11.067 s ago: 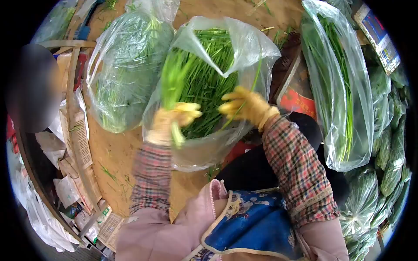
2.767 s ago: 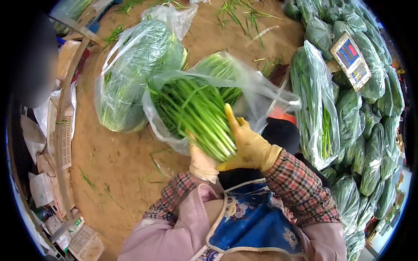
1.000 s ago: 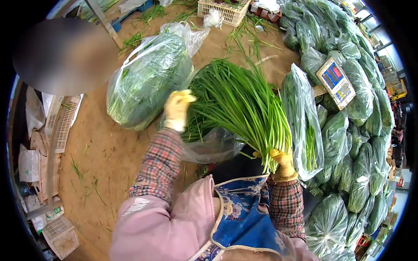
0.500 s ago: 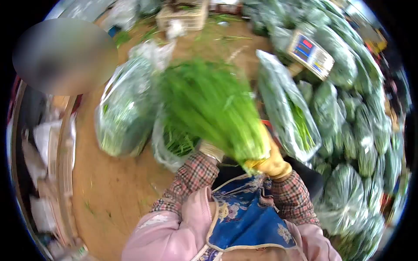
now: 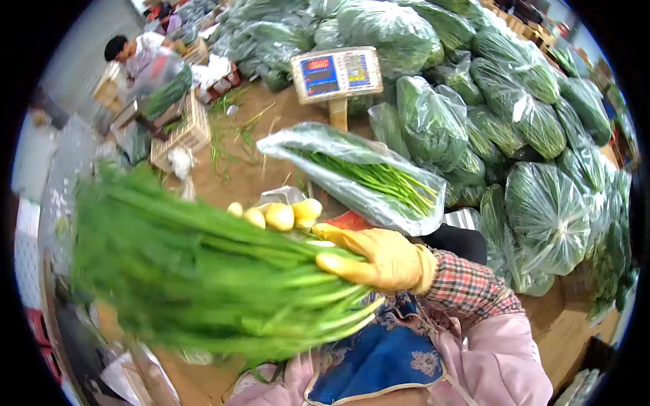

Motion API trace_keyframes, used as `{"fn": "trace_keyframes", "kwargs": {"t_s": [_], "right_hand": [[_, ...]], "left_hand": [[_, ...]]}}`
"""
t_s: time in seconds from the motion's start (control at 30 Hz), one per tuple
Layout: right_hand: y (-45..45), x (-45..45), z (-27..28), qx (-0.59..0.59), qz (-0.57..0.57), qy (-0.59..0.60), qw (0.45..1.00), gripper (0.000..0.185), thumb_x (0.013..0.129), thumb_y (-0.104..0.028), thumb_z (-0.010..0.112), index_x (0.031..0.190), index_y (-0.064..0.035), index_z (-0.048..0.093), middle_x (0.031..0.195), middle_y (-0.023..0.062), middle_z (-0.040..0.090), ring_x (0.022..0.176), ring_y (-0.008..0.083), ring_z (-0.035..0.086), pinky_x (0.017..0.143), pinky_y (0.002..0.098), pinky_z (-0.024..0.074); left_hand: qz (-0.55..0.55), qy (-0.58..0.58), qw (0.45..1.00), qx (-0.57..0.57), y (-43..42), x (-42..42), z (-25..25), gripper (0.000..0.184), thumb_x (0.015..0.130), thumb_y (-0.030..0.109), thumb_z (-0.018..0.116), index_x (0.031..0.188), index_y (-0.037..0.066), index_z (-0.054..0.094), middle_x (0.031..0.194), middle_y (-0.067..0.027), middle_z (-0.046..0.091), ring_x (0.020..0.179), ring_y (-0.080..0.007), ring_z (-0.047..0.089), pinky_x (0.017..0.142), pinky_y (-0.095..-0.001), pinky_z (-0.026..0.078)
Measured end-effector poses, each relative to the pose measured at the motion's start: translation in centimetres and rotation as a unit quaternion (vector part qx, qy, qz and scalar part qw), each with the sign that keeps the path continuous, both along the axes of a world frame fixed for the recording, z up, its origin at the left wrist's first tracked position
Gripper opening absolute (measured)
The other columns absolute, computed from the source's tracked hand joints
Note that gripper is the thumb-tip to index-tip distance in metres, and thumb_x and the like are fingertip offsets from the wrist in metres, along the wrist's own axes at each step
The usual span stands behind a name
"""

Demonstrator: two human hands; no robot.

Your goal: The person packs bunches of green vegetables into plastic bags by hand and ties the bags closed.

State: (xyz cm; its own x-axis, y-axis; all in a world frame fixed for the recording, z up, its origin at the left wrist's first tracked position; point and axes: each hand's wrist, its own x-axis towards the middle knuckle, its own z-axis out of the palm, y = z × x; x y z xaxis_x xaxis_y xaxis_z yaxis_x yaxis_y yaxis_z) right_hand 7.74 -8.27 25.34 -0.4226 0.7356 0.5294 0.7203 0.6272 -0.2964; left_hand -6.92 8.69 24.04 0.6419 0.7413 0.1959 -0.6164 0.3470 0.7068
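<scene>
A large bunch of leafy greens (image 5: 203, 277) with long stalks and pale cut ends lies across in front of me, its leafy end at the left and blurred. My right hand (image 5: 379, 260), in a yellow rubber glove, is closed round the stalk end. Yellow gloved fingertips of my left hand (image 5: 279, 215) show along the bunch's far side; the palm and arm are hidden beneath the greens. Just beyond the hands is a clear plastic bag (image 5: 365, 172) with green stalks inside, lying on its side.
A scale display (image 5: 336, 74) with red digits stands beyond the bag. Bagged greens (image 5: 433, 122) are piled at the back and right. A cream plastic crate (image 5: 183, 135) stands at the left back, with loose stalks nearby. Another person (image 5: 145, 54) sits farther off.
My view has swung to the right and up. The bunch has turned from upright to nearly sideways, its leafy end now at the left. My right hand still grips the stalks.
</scene>
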Motion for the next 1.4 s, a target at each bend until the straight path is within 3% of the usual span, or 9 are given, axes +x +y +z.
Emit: {"fn": "trace_keyframes", "kwargs": {"t_s": [0.17,0.27,0.47,0.8,0.87,0.97,1.1,1.23,1.4], "right_hand": [[0.6,6.3,1.5,0.089,0.024,-0.011,0.996,0.048,0.078,-0.02,0.062,0.124,-0.0166,0.047,0.103,0.0243,0.056,0.074,0.0317,0.062,0.058,0.0345,0.0508],[1.8,9.0,-0.6,0.086,0.027,-0.016,0.996,0.053,0.073,-0.014,0.062,0.123,-0.0249,0.047,0.111,0.0229,0.053,0.069,0.0297,0.061,0.054,0.0334,0.0507],[4.8,12.5,-5.5,0.075,-0.033,-0.046,0.996,0.065,0.072,-0.007,0.055,0.132,-0.0243,0.038,0.114,0.0224,0.051,0.072,0.0257,0.062,0.054,0.0288,0.0531],[8.3,16.0,-15.6,-0.141,-0.106,0.194,0.965,0.074,0.077,-0.01,0.062,0.139,-0.0134,0.021,0.126,0.0206,0.044,0.108,0.0304,0.051,0.092,0.0347,0.0411],[8.0,18.2,-21.6,-0.345,-0.056,0.522,0.778,0.063,0.075,-0.015,0.067,0.129,-0.0062,0.036,0.125,0.0193,0.045,0.111,0.0262,0.049,0.093,0.0343,0.0399],[4.9,19.5,-17.5,-0.201,-0.188,0.153,0.949,0.058,0.073,-0.016,0.068,0.123,-0.0024,0.043,0.123,0.0182,0.047,0.113,0.0248,0.046,0.095,0.0334,0.0381],[4.1,21.9,-18.7,-0.28,-0.229,0.12,0.925,0.053,0.073,-0.021,0.064,0.12,-0.0031,0.047,0.122,0.0182,0.048,0.112,0.028,0.046,0.094,0.0336,0.038],[3.7,21.2,-14.8,-0.353,-0.273,0.008,0.895,0.05,0.074,-0.03,0.062,0.116,-0.005,0.051,0.119,0.0178,0.051,0.107,0.0294,0.05,0.091,0.0344,0.0406],[2.5,20.3,-10.8,-0.43,-0.299,0.024,0.851,0.067,0.063,-0.031,0.072,0.12,-0.0061,0.047,0.11,0.0212,0.056,0.105,0.0307,0.054,0.087,0.036,0.0433]], "left_hand": [[0.061,0.205,0.945,0.249,8.5,4.4,-0.3,0.067,0.084,0.032,0.057,0.138,0.008,0.025,0.138,-0.0182,0.029,0.126,-0.0335,0.031,0.106,-0.0428,0.023],[0.24,0.576,0.417,0.661,14.6,6.0,-4.2,0.102,0.059,0.038,0.077,0.14,0.015,0.02,0.144,-0.0141,0.02,0.132,-0.0379,0.011,0.108,-0.0435,0.012],[0.025,0.798,0.131,0.588,16.5,10.5,-7.2,0.084,0.066,0.039,0.071,0.133,0.023,0.023,0.138,-0.011,0.021,0.123,-0.0363,0.024,0.1,-0.044,0.023],[0.159,0.7,0.306,0.625,18.5,9.1,-7.4,0.042,0.07,0.028,0.067,0.101,0.011,0.045,0.098,-0.0111,0.043,0.087,-0.031,0.041,0.076,-0.0378,0.037],[0.21,0.666,0.364,0.617,18.6,7.8,-6.1,0.035,0.07,0.026,0.066,0.095,0.009,0.049,0.09,-0.0112,0.048,0.08,-0.03,0.045,0.072,-0.0366,0.039],[0.28,0.617,0.442,0.588,19.2,4.9,-4.2,0.024,0.072,0.023,0.065,0.085,0.006,0.055,0.078,-0.0112,0.054,0.069,-0.0284,0.05,0.064,-0.0347,0.043],[0.342,0.588,0.505,0.532,20.7,0.7,-2.8,0.02,0.072,0.021,0.064,0.075,0.003,0.056,0.068,-0.0114,0.057,0.058,-0.0293,0.05,0.057,-0.033,0.044],[0.368,0.622,0.386,0.573,20.2,1.1,-0.1,0.022,0.071,0.021,0.066,0.07,0.003,0.054,0.064,-0.0085,0.058,0.056,-0.0213,0.052,0.054,-0.0302,0.044],[0.268,0.569,0.692,0.354,19.1,1.9,0.8,0.019,0.073,0.016,0.069,0.071,0.004,0.055,0.064,-0.0037,0.057,0.051,-0.0108,0.052,0.042,-0.0259,0.043]]}}
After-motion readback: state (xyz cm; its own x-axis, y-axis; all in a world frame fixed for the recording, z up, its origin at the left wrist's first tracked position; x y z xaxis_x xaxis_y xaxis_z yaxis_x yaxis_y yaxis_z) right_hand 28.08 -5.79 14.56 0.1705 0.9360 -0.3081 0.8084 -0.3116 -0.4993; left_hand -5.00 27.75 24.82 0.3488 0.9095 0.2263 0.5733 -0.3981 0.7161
